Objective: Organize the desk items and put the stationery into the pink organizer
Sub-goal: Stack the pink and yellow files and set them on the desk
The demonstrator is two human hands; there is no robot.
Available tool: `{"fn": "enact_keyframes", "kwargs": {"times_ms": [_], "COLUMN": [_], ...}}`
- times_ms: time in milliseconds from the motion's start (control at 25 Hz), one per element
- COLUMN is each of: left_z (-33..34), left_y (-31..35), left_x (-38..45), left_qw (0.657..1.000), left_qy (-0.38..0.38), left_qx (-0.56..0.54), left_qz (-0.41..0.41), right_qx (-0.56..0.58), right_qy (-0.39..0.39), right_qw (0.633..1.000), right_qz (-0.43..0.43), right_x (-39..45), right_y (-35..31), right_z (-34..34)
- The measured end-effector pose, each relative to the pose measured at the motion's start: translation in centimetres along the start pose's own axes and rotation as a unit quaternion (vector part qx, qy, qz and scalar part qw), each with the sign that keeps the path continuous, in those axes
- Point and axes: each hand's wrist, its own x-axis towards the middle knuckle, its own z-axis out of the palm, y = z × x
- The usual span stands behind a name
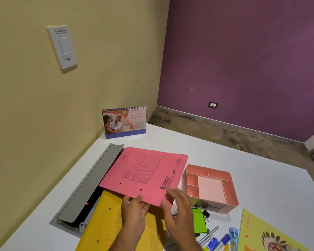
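Observation:
A pink file folder (pixel 145 171) lies tilted over a yellow folder (pixel 105 229) on the white desk (pixel 261 187). My left hand (pixel 134 207) pinches the pink folder's near edge. My right hand (pixel 179 205) rests flat on its near right corner, fingers spread. The pink organizer (pixel 209 187), with empty compartments, stands just right of the folder. Near the front right lie green sticky notes (pixel 199 221), a black binder clip (pixel 206 214), pencils (pixel 209 234) and blue-capped markers (pixel 217 241).
A desk calendar (pixel 124 122) stands at the back by the yellow wall. An open grey cable hatch (pixel 87 182) with a red light sits at the left, partly under the folders. A yellow notebook (pixel 268 236) lies at the front right.

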Motion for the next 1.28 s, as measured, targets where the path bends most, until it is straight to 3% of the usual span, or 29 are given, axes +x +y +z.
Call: {"fn": "enact_keyframes", "kwargs": {"times_ms": [120,240,360,520,640,760,880,1040,1120,1200,1280], "left_z": [-0.6,-1.0,-1.5,-1.8,-1.7,-2.0,-2.6,-3.8,-5.0,-6.7,-8.2], "left_y": [-0.5,-0.8,-0.5,1.3,2.9,3.4,3.4,2.8,2.7,3.1,3.6], "left_x": [-0.2,-1.1,-1.6,-2.2,-3.1,-3.5,-3.5,-2.6,-1.4,-0.2,0.8], "left_qw": [1.0,0.998,0.996,0.991,0.977,0.955,0.942,0.917,0.867,0.777,0.688], "left_qy": [-0.019,-0.038,-0.037,-0.064,-0.108,-0.152,-0.166,-0.14,-0.066,0.008,0.051], "left_qx": [0.018,0.058,0.076,0.113,0.171,0.241,0.277,0.352,0.45,0.572,0.685], "left_qz": [-0.011,0.002,0.012,0.034,0.061,0.078,0.092,0.129,0.203,0.261,0.234], "right_qx": [0.186,0.352,0.517,0.619,0.613,0.493,0.382,0.359,0.353,0.352,0.35], "right_qy": [0.104,0.182,0.145,0.01,-0.117,-0.201,-0.179,-0.146,-0.136,-0.127,-0.117], "right_qw": [0.956,0.855,0.725,0.665,0.683,0.76,0.839,0.861,0.864,0.863,0.865], "right_qz": [0.203,0.335,0.432,0.418,0.38,0.373,0.344,0.329,0.333,0.339,0.342], "right_x": [0.2,1.4,2.2,2.0,2.1,2.6,2.4,1.6,1.2,0.6,0.0], "right_y": [-0.8,0.8,2.8,4.6,4.8,5.0,5.2,6.1,6.7,7.6,8.5], "right_z": [-1.7,-3.7,-5.8,-8.6,-10.8,-10.7,-10.0,-9.9,-10.0,-10.1,-10.4]}}
